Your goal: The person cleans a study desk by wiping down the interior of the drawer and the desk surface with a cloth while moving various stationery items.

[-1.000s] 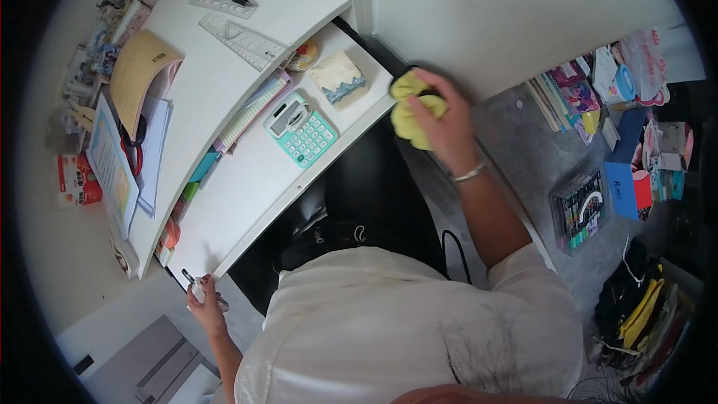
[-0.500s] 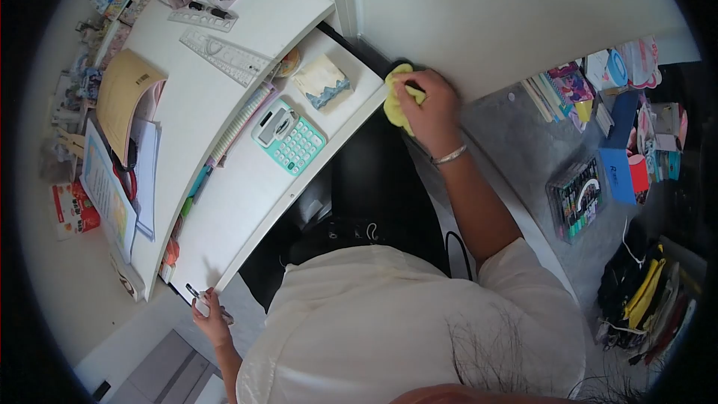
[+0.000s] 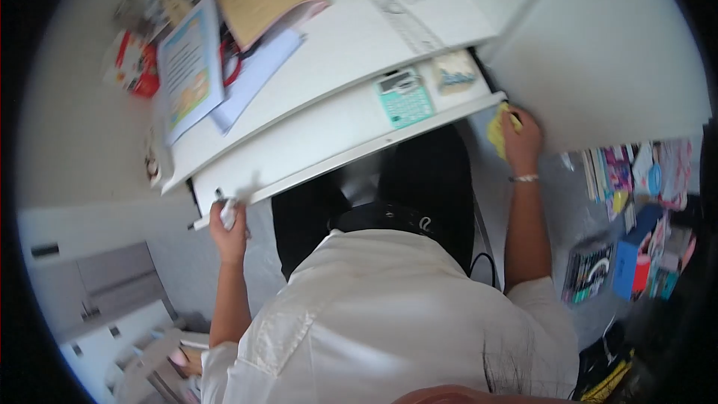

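Note:
A white drawer (image 3: 299, 151) is partly out under the white desk (image 3: 329, 52). My left hand (image 3: 228, 228) is at the drawer's left front corner, its fingers wrapped round a small white item (image 3: 228, 213) with a dark tip. At the right front corner, my right hand (image 3: 521, 138) grips a yellow cloth (image 3: 496, 133). Inside the drawer, toward its right end, lie a mint-green calculator (image 3: 406, 105) and, beside it, a cream packet (image 3: 454, 72) with a blue pattern.
Papers (image 3: 191, 71), a tan folder (image 3: 265, 0) and clear rulers (image 3: 396, 15) lie on the desk. A red and white box (image 3: 134, 63) stands at its left. Books (image 3: 606, 172), a marker case (image 3: 588, 269) and a blue box (image 3: 632, 254) are on the floor at right.
The view has swung round. The drawer has slid further under the desk, covering the notebooks and pens along its back. Both hands remain at its front corners with the same items.

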Available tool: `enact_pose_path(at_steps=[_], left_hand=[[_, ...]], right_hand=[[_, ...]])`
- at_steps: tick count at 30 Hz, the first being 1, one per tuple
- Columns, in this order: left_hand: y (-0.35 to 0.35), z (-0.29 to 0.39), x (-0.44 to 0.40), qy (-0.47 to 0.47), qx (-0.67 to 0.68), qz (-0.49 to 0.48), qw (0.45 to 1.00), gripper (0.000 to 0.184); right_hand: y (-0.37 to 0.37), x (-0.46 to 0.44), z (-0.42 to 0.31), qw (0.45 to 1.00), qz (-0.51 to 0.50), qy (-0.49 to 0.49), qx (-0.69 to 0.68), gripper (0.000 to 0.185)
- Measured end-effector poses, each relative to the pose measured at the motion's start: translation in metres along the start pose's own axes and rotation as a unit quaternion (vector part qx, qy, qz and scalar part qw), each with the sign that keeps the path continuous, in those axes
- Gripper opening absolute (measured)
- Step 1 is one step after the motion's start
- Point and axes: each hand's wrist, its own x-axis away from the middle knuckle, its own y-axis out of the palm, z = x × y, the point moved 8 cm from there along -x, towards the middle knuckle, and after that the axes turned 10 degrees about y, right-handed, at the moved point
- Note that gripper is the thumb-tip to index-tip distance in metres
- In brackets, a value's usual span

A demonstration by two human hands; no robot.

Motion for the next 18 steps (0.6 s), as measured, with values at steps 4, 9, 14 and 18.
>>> enact_pose_path(at_steps=[4, 9, 14, 18], left_hand=[[0.002, 0.009, -0.003, 0.037, -0.01, -0.017, 0.999, 0.021], [0.003, 0.019, -0.003, 0.03, 0.035, -0.002, 0.999, 0.022], [-0.001, 0.028, -0.008, 0.054, 0.015, 0.006, 0.998, 0.022], [-0.003, 0.023, -0.008, 0.074, 0.002, 0.024, 0.997, 0.025]], right_hand=[[-0.003, 0.032, -0.04, 0.979, -0.16, 0.053, -0.115, 0.025], [-0.025, 0.095, -0.183, 0.914, -0.286, -0.24, -0.159, 0.021], [-0.073, 0.203, -0.335, 0.606, -0.558, -0.532, -0.197, 0.018], [-0.09, 0.235, -0.374, 0.451, -0.644, -0.575, -0.225, 0.024]])
